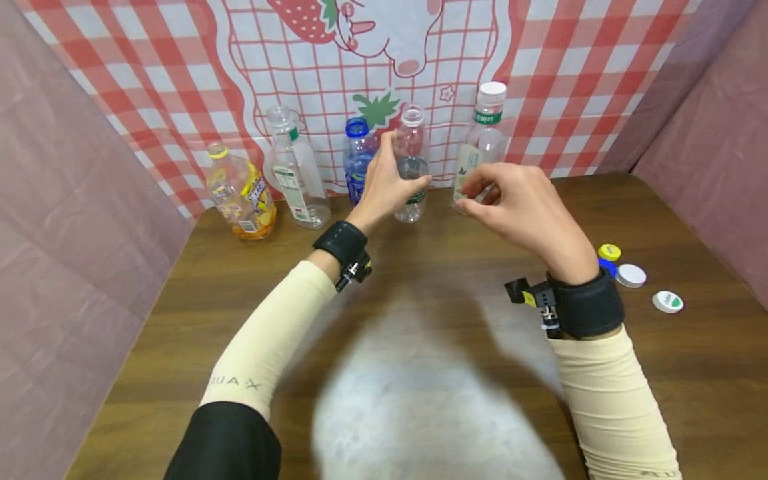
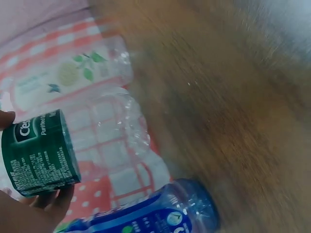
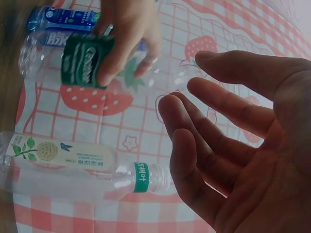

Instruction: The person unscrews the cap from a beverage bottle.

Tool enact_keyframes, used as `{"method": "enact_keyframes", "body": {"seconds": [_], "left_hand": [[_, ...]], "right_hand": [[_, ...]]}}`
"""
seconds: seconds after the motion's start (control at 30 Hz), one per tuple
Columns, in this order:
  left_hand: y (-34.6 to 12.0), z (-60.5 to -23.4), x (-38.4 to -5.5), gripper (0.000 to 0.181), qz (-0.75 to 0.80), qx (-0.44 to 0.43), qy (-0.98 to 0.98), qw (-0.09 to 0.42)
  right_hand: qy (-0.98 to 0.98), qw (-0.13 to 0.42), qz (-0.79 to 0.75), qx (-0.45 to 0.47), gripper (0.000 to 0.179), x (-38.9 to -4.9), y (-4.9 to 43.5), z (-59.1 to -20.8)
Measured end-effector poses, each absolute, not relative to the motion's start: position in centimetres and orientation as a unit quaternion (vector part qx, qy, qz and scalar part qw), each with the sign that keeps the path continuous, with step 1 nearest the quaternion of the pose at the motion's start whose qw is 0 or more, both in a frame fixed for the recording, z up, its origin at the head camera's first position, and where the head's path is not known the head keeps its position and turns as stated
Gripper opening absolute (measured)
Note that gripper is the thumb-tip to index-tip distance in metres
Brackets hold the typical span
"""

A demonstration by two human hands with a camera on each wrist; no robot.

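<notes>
My left hand (image 1: 387,177) grips a clear water bottle (image 1: 411,143) by its green label, thumb on one side and fingers on the other. The bottle stands upright, its neck bare above the hand. In the left wrist view its green label (image 2: 41,153) sits between the thumb and fingertips. My right hand (image 1: 528,207) hovers to the right with loosely bent fingers (image 3: 184,160) and nothing between them. Behind it is a clear tea bottle (image 1: 489,137) with a white top, partly hidden by the hand. A blue bottle (image 1: 358,157) stands left of the gripped one.
Further left on the wooden table (image 1: 420,320) stand another clear bottle (image 1: 300,173) and a yellow-labelled bottle (image 1: 243,193). At the right lie a yellow cap (image 1: 609,252), a blue cap (image 1: 607,267), a white cap (image 1: 631,275) and a white-and-green cap (image 1: 668,302). A checked cloth (image 1: 570,80) hangs behind.
</notes>
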State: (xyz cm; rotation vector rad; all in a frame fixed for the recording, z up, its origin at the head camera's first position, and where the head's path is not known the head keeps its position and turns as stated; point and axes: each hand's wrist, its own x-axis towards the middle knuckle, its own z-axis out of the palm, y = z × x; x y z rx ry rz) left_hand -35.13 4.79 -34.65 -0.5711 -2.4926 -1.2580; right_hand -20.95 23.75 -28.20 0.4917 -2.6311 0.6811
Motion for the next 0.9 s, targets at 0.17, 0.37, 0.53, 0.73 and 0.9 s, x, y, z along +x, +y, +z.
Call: {"method": "enact_keyframes", "body": {"seconds": [0.17,0.37,0.53,0.73,0.9], "left_hand": [[5.9,-35.1,-37.0,0.085,-0.444,-0.170,-0.870,0.127],[7.1,-35.0,-38.6,0.086,-0.465,-0.143,-0.865,0.127],[7.7,-35.0,-39.5,0.087,-0.468,-0.114,-0.868,0.119],[8.2,-35.6,-39.9,0.087,-0.468,-0.104,-0.870,0.117],[8.8,-36.0,-39.9,0.087,-0.473,-0.106,-0.868,0.112]], "right_hand": [[-0.936,0.180,0.248,0.176,0.020,-21.2,23.8,-28.4],[-0.937,0.175,0.248,0.171,0.019,-21.4,24.0,-28.5],[-0.937,0.170,0.250,0.173,0.018,-21.4,24.1,-28.4],[-0.937,0.168,0.255,0.170,0.018,-21.4,24.5,-28.3],[-0.936,0.171,0.255,0.170,0.017,-21.4,24.9,-28.4]]}}
